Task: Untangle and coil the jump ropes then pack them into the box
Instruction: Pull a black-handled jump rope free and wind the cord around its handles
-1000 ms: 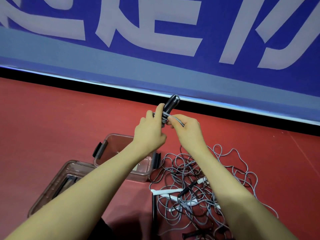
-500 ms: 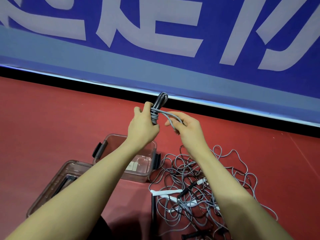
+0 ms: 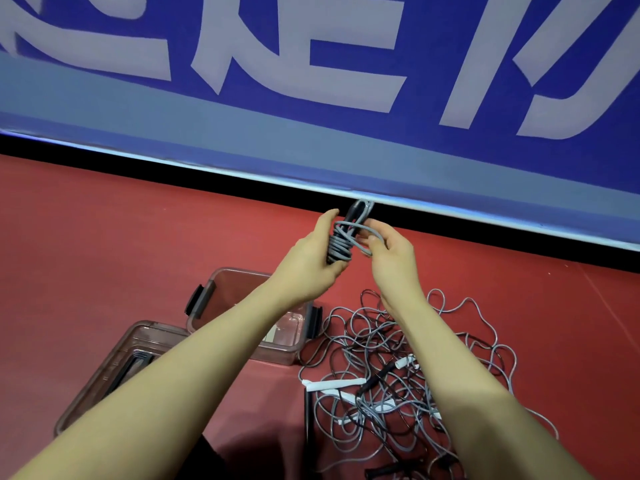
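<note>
My left hand (image 3: 311,261) grips a coiled grey jump rope (image 3: 341,245) by its black handles, held upright above the floor. Grey cord is wound several times around the handles. My right hand (image 3: 393,256) pinches the loose end of that cord just to the right of the bundle. Below, a transparent brown box (image 3: 207,299) stands open on the red floor, partly hidden by my left forearm. To its right lies a tangled pile of grey ropes (image 3: 398,368) with black and white handles.
The box lid (image 3: 114,365) lies flat to the left of the box. A blue banner wall (image 3: 311,116) with white letters runs along the back, with a black strip at its foot. The red floor (image 3: 104,237) stretches left and right.
The bundle moved left, then back right and a little lower. My right hand has drawn the cord round the handles, adding wraps, and now holds its end close to the bundle.
</note>
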The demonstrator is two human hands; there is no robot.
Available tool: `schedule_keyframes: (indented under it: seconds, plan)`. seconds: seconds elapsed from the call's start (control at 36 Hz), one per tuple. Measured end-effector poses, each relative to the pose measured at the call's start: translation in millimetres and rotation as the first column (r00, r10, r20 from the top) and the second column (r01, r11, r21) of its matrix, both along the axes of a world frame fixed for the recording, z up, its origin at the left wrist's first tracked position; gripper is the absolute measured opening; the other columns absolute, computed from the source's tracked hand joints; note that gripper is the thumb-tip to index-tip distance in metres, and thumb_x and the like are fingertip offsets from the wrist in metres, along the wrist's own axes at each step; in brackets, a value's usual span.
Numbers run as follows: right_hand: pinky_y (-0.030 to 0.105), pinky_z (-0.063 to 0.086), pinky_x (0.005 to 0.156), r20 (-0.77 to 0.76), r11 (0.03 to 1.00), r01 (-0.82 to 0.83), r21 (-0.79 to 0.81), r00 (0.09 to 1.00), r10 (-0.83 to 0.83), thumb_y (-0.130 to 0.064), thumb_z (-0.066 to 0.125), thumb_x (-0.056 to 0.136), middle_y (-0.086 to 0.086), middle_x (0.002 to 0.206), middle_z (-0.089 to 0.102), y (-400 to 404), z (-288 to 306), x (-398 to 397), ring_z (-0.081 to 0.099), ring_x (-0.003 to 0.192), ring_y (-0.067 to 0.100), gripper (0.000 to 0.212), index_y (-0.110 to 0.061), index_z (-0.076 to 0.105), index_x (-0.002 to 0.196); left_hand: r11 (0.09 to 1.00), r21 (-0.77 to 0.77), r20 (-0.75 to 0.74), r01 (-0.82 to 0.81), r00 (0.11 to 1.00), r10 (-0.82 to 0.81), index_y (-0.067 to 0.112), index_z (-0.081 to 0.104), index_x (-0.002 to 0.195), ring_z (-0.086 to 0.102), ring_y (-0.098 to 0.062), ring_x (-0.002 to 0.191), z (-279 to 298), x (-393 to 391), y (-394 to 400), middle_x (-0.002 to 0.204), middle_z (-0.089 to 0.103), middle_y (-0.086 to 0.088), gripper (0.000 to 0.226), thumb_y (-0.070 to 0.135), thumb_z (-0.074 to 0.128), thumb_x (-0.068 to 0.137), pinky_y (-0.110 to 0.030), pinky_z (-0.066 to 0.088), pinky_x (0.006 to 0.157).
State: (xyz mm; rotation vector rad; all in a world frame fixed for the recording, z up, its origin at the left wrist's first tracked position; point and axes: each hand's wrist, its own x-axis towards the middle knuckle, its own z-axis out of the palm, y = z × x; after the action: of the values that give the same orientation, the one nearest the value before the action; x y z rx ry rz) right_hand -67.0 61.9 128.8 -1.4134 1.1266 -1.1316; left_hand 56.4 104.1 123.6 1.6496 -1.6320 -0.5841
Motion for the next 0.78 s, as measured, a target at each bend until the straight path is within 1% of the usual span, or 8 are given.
schedule_keyframes:
  seconds: [0.14,0.25,0.33,0.39,0.47,0.53,0.64,0.78]
  plan:
    - [0.043,0.051,0.095,0.027,1.0,0.001,0.008,1.0,-0.001,0.005,0.04,0.093,0.01,0.1,0.069,1.6,2.9,0.4,0.066,0.1,0.024,0.032,-0.017,0.063,0.096,1.0,-0.003,0.128,0.005,0.992,-0.004,0.016,0.008,0.15,0.042,-0.033,0.112,-7.9,-12.4,-0.7,0.119,0.042,-0.015,0.082,0.011,0.051,0.081,-0.047,0.039,0.097]
    - [0.029,0.052,0.086,0.022,0.998,-0.029,-0.05,0.999,0.031,0.008,0.047,0.089,0.0,0.088,0.069,4.7,6.8,1.2,0.066,0.089,0.013,0.035,-0.024,0.062,0.085,0.976,-0.112,0.244,-0.184,0.947,0.207,0.018,0.028,0.138,0.052,-0.032,0.102,-3.5,-13.7,-2.3,0.112,0.048,-0.007,0.075,0.027,0.067,0.075,-0.041,0.048,0.077]
    - [0.014,0.05,0.077,0.014,0.993,-0.094,-0.072,0.995,0.095,0.017,0.042,0.086,-0.01,0.082,0.065,9.8,10.1,2.9,0.063,0.075,-0.006,0.045,-0.025,0.059,0.081,0.952,-0.121,0.29,-0.283,0.907,0.306,0.017,0.037,0.114,0.056,-0.033,0.091,-0.7,-10.9,-5.8,0.1,0.055,-0.004,0.05,0.022,0.067,0.075,-0.036,0.044,0.063]
    - [0.011,0.05,0.076,0.022,0.991,-0.119,-0.066,0.992,0.121,0.02,0.04,0.084,-0.01,0.084,0.064,10.3,10.8,1.7,0.063,0.076,-0.007,0.045,-0.02,0.06,0.086,0.954,-0.108,0.239,-0.281,0.924,0.299,0.016,0.035,0.101,0.056,-0.034,0.08,1.0,-9.3,-6.5,0.089,0.058,-0.004,0.04,0.015,0.062,0.072,-0.035,0.042,0.057]
    - [0.014,0.051,0.082,0.014,0.99,-0.116,-0.081,0.993,0.118,0.018,0.043,0.084,-0.005,0.09,0.065,7.7,13.0,-2.7,0.066,0.087,0.009,0.039,-0.013,0.06,0.099,0.981,0.013,-0.008,-0.195,0.981,0.196,0.017,0.035,0.102,0.059,-0.03,0.071,1.9,-6.1,-9.4,0.083,0.061,-0.004,0.048,0.014,0.066,0.066,-0.036,0.049,0.055]
    - [0.015,0.051,0.082,-0.001,0.988,-0.121,-0.099,0.993,0.121,0.017,0.045,0.084,-0.005,0.09,0.066,6.7,13.5,-5.9,0.066,0.089,0.01,0.038,-0.015,0.061,0.096,0.984,0.066,-0.093,-0.166,0.981,0.171,0.02,0.032,0.104,0.058,-0.029,0.078,2.1,-5.3,-10.1,0.095,0.055,-0.008,0.055,0.019,0.069,0.062,-0.035,0.047,0.059]
    - [0.016,0.053,0.074,0.012,0.99,-0.118,-0.076,0.993,0.119,0.015,0.042,0.087,-0.007,0.085,0.065,6.5,10.8,-6.3,0.064,0.077,-0.003,0.041,-0.023,0.058,0.086,0.974,0.047,0.08,-0.223,0.972,0.219,0.016,0.027,0.099,0.038,-0.026,0.098,1.8,-5.7,-7.8,0.104,0.032,-0.003,0.056,0.02,0.072,0.066,-0.042,0.043,0.084]
    - [0.021,0.053,0.07,0.071,0.997,-0.051,-0.058,0.996,0.055,0.011,0.046,0.089,-0.005,0.081,0.065,2.3,7.5,-7.2,0.063,0.07,-0.005,0.035,-0.021,0.058,0.083,0.983,-0.058,0.189,-0.175,0.965,0.183,0.008,0.039,0.116,0.045,-0.03,0.105,9.5,-2.8,-6.0,0.114,0.042,-0.009,0.061,0.026,0.076,0.072,-0.042,0.045,0.083]
